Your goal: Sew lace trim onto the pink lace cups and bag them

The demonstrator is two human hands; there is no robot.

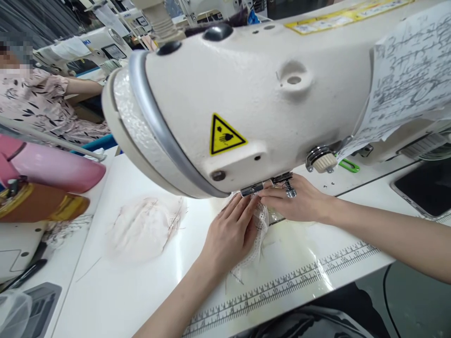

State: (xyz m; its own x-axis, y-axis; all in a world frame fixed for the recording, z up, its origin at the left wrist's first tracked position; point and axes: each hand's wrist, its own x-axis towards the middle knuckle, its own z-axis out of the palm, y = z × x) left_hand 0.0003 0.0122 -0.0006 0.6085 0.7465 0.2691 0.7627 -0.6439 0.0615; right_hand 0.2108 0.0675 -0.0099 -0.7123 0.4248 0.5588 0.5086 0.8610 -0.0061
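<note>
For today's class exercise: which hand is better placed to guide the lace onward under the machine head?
Probably the right hand: its fingers lie under the sewing machine. The left hand presses the lace strip flat nearer the person.

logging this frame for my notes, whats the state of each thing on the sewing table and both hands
left hand: flat, pressing the lace piece down
right hand: flat on the table by the machine head
lace piece: lying flat under the hands, partly covered
pink fabric pile: lying loose on the table, untouched
sewing machine: its head over the lace; needle hidden
phone: screen dark
</note>
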